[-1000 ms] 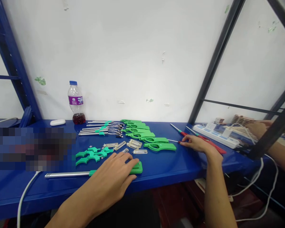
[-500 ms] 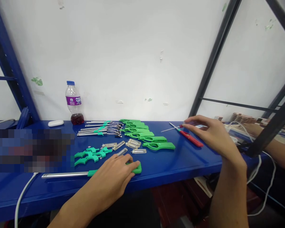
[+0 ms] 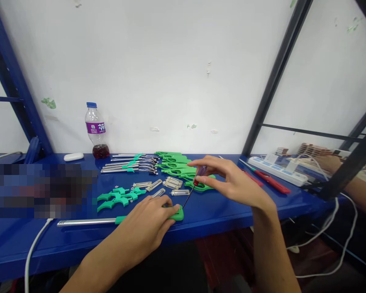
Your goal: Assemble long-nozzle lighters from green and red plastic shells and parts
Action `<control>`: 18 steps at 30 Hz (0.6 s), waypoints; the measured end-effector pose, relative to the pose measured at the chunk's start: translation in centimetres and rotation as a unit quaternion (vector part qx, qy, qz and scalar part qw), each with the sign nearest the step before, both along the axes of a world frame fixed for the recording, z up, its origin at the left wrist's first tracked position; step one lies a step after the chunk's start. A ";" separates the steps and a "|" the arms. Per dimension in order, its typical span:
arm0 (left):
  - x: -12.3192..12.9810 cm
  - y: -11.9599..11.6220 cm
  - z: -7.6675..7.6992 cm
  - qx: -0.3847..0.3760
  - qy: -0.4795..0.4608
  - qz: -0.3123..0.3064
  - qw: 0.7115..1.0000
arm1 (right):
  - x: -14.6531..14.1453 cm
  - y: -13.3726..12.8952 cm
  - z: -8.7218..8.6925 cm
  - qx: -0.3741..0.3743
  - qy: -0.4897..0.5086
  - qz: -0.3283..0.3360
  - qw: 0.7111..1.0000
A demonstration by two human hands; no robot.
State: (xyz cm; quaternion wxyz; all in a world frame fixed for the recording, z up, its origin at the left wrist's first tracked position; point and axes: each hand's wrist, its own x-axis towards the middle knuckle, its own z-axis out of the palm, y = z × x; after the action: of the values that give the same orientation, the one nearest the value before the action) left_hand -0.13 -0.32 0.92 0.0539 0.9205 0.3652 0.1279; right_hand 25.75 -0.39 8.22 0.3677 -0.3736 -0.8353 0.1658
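My left hand [image 3: 148, 224] is closed on the green handle of a long-nosed lighter [image 3: 87, 222] and holds it flat along the blue table's front edge. Its silver barrel points left. In my right hand [image 3: 234, 183], a small screwdriver [image 3: 201, 172] with a purple and red handle is pinched and tilted. The thin shaft reaches down to the handle's right end; whether the tip touches a screw I cannot tell. Beyond my hands lie green handle shells [image 3: 173, 165], clear fuel tanks [image 3: 180, 192], teal triggers [image 3: 119, 198] and silver barrels with wires [image 3: 118, 170].
Two red lighters, one nearer the right end [image 3: 273, 182], lie beside a white power strip [image 3: 280, 171]. A drink bottle [image 3: 96, 130] and a white case [image 3: 73, 156] stand by the wall. A white cable [image 3: 33, 248] crosses the left edge. Another person's arm [image 3: 358, 189] shows far right.
My right hand has carried the screwdriver left and down from near the red lighter to the green handle's end. My left hand stays on the lighter. The view has shifted slightly.
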 end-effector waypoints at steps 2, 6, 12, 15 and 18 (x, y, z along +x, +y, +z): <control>-0.2 0.2 -0.1 -0.012 -0.020 -0.005 1.000 | -0.2 0.1 -0.2 0.003 -0.006 0.005 1.000; -0.3 0.3 -0.2 -0.019 -0.036 -0.015 0.999 | -0.4 0.4 -0.4 0.000 -0.001 0.011 1.000; -0.1 0.2 -0.1 -0.024 -0.041 -0.010 0.999 | -1.0 0.6 -0.6 0.021 -0.025 0.008 0.999; -0.1 0.1 -0.1 -0.028 -0.039 -0.005 0.999 | -1.2 0.5 -0.6 0.024 -0.022 0.016 0.999; -0.1 0.1 -0.1 -0.026 -0.039 -0.002 0.999 | -1.2 0.4 -0.5 0.023 -0.019 0.017 0.999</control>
State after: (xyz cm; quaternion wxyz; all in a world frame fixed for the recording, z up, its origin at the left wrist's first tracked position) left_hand -0.27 -0.19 0.85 0.0919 0.9139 0.3641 0.1542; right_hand 24.51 -0.03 7.76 0.3575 -0.3536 -0.8521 0.1455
